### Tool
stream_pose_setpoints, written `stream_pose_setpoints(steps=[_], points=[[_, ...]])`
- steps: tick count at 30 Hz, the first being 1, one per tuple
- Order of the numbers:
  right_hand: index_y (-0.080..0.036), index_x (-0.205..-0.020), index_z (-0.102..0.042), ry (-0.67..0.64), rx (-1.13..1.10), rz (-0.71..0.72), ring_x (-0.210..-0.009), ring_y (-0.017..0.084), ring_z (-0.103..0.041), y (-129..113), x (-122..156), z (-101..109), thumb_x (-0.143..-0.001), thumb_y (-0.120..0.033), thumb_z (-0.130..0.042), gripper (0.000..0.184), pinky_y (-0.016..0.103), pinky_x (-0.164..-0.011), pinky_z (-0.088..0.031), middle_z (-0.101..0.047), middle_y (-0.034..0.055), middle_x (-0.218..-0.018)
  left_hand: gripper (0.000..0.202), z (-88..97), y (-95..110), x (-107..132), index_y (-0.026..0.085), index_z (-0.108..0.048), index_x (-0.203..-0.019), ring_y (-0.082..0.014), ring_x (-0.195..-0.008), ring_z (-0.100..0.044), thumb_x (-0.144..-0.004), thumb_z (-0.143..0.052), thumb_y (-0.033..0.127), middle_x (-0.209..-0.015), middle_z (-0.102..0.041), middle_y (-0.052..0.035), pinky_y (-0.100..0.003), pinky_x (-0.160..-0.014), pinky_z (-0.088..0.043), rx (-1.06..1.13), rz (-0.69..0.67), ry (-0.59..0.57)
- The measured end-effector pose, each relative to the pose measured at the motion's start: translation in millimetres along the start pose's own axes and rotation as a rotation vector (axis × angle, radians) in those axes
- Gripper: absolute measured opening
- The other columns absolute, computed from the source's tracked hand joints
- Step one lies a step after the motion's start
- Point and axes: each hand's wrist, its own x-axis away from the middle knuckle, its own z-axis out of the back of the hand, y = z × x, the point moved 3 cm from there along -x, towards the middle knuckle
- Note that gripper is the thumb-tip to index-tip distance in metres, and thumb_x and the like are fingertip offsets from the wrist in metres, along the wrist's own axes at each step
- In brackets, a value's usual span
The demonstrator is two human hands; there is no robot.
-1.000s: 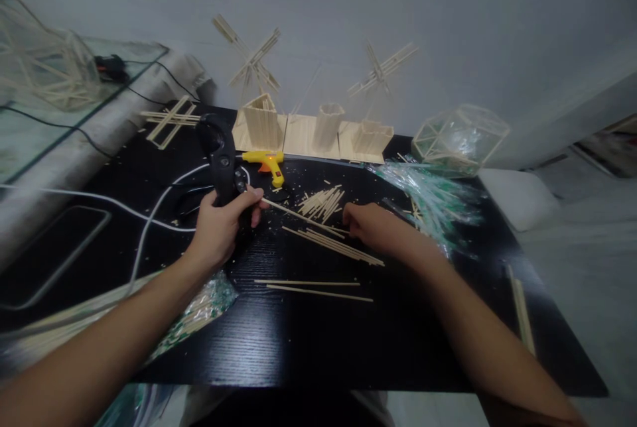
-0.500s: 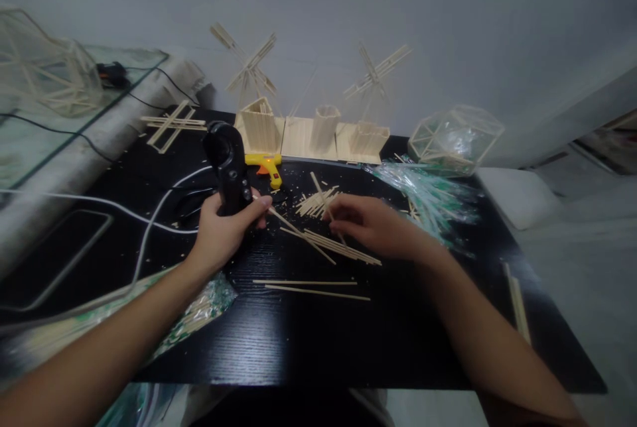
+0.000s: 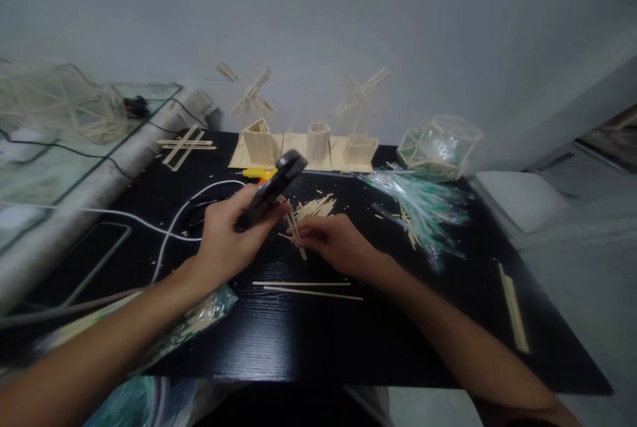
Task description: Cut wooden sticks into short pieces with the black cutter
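Note:
My left hand [image 3: 233, 228] is wrapped round a black hand tool [image 3: 273, 189], its upper end tilted to the right; in the earlier picture that end shows a hooked, jaw-like head. Between my hands stand a few thin wooden sticks [image 3: 297, 233], slanting down to the right. The fingers of my right hand [image 3: 336, 241] pinch them, while my left fingertips are close to their upper ends. Whether the left fingers also grip them I cannot tell. Behind lies a heap of short cut sticks [image 3: 317, 207]. Two long sticks [image 3: 308, 288] rest nearer me on the black table [image 3: 318, 341].
A yellow glue gun [image 3: 259, 174] is partly behind my left hand. Unfinished stick windmills [image 3: 261, 142] line the back. Plastic wrappers [image 3: 423, 201] lie right, a bag of sticks [image 3: 199, 317] under my left forearm. A white cable [image 3: 166, 221] crosses the left side.
My right hand has moved left, close to my left hand. The black tool has tipped over to the right. The sticks between my hands now stand steeper, and the view has shifted slightly.

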Motion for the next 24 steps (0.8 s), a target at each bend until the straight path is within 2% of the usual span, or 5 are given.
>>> stream_pose_setpoints(steps=[3, 7, 12, 17, 24], points=[[-0.019, -0.097, -0.074, 0.001, 0.016, 0.009, -0.079, 0.015, -0.068, 5, -2, -2, -0.09, -0.014, -0.069, 0.009, 0.024, -0.074, -0.049, -0.076, 0.0003, -0.085, 0.019, -6.4, 3, -3, 0.021, -0.074, -0.089, -0.0163, -0.079, -0.069, -0.084, -0.075, 0.039, -0.085, -0.075, 0.0006, -0.028, -0.079, -0.055, 0.064, 0.033, 0.046], [-0.018, -0.087, -0.071, -0.012, 0.064, 0.029, -0.074, 0.013, -0.065, 10, -4, -2, -0.09, -0.015, -0.069, 0.005, 0.023, -0.073, -0.047, -0.072, -0.0016, -0.078, 0.018, -13.1, 3, -2, 0.021, -0.074, -0.088, -0.0155, -0.077, -0.069, -0.081, -0.079, 0.037, -0.085, -0.076, 0.0011, -0.028, -0.079, -0.056, 0.153, 0.089, 0.028], [-0.017, -0.084, -0.07, -0.025, 0.098, 0.047, -0.076, 0.013, -0.066, 7, -4, -2, -0.088, -0.01, -0.07, 0.008, 0.023, -0.075, -0.046, -0.072, -0.0014, -0.079, 0.017, -14.0, 5, 2, 0.022, -0.076, -0.086, -0.0164, -0.076, -0.071, -0.077, -0.082, 0.034, -0.084, -0.077, 0.0014, -0.029, -0.079, -0.058, 0.197, 0.17, 0.015], [-0.017, -0.085, -0.07, -0.091, 0.122, 0.053, -0.081, 0.016, -0.07, 9, -3, -5, -0.089, -0.01, -0.07, 0.008, 0.027, -0.079, -0.049, -0.075, 0.0013, -0.086, 0.018, -14.8, 8, 4, 0.022, -0.077, -0.087, -0.0182, -0.077, -0.072, -0.075, -0.083, 0.034, -0.085, -0.078, 0.0009, -0.031, -0.079, -0.06, 0.206, 0.205, -0.025], [-0.017, -0.086, -0.069, -0.139, 0.21, 0.1, -0.078, 0.016, -0.069, 9, -3, -4, -0.09, -0.008, -0.068, 0.01, 0.025, -0.075, -0.047, -0.074, 0.0013, -0.085, 0.016, -14.6, 7, 6, 0.022, -0.077, -0.084, -0.017, -0.073, -0.071, -0.076, -0.082, 0.034, -0.082, -0.077, 0.0012, -0.029, -0.075, -0.06, 0.199, 0.213, -0.041]])
